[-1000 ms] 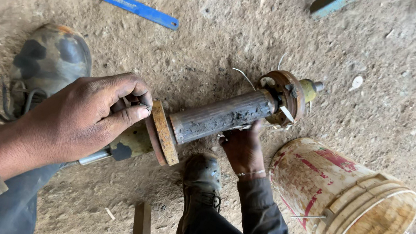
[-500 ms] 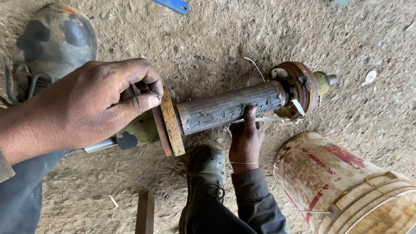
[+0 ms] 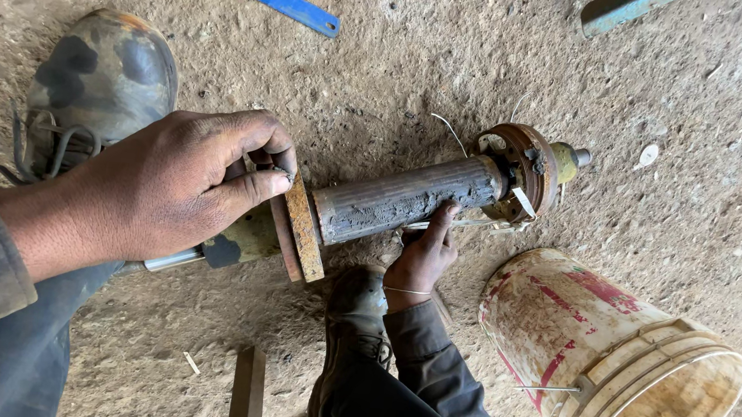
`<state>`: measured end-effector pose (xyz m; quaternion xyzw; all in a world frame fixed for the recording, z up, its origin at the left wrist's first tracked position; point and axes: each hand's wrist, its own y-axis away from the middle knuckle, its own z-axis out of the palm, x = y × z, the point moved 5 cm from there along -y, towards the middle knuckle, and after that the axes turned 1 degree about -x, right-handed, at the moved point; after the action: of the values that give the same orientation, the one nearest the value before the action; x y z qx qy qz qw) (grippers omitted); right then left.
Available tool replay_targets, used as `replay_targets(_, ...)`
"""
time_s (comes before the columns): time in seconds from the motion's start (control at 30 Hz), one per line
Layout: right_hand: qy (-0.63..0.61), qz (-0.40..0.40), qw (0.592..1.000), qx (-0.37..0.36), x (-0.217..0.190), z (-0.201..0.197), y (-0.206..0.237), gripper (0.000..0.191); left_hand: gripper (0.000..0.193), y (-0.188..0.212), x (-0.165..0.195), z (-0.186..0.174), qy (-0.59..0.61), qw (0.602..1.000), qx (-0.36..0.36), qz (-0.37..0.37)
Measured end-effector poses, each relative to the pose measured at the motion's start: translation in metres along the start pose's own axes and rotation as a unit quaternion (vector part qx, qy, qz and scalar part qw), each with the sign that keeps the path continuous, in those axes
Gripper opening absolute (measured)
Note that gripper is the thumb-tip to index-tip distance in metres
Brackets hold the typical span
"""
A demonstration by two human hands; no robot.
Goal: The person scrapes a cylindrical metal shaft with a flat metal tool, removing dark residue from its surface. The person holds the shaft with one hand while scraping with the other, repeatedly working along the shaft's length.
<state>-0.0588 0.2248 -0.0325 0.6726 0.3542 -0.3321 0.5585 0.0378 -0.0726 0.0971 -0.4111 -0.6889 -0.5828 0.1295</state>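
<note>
While our left hand (image 3: 160,192) stayed clamped on the rusty square flange (image 3: 299,229) of the grimy shaft (image 3: 407,201) lying on the dirt floor (image 3: 399,70), our right hand (image 3: 423,258) had crept up, fingers closed on a thin blade against it.

left hand (image 3: 170,188): fingers curled (gripping) | right hand (image 3: 423,258): fingertips pressing

A cream plastic bucket (image 3: 615,360) with red printed markings lies on its side, just right of the right hand (image 3: 420,261).
</note>
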Motion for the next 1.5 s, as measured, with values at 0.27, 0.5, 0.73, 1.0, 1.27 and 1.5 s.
replay_targets(0.27,-0.037,0.033,0.999,-0.005,0.004,-0.01,-0.008,0.061,0.024,0.001,0.001,-0.003,0.041,0.994,0.049,0.09)
replay_targets(0.5,0.002,0.099,0.993,-0.067,-0.014,-0.016,-0.011,0.043,0.024,0.002,-0.003,-0.005,0.043,0.994,0.044,0.087)
replay_targets(0.73,0.059,0.015,0.998,-0.004,-0.011,-0.016,-0.018,0.05,0.026,-0.001,-0.01,0.001,0.026,0.999,0.016,0.028)
replay_targets(1.0,0.026,0.051,0.998,0.028,0.0,-0.023,-0.024,0.06,0.024,-0.003,-0.009,0.004,0.036,0.995,0.03,0.086)
replay_targets(1.27,-0.044,0.069,0.997,0.013,0.004,-0.019,-0.023,0.071,0.027,-0.002,-0.008,0.004,0.013,1.0,0.01,0.023)
replay_targets(1.5,-0.072,0.083,0.994,0.02,0.005,-0.018,-0.026,0.072,0.025,-0.001,-0.003,-0.001,0.04,0.992,0.05,0.112)
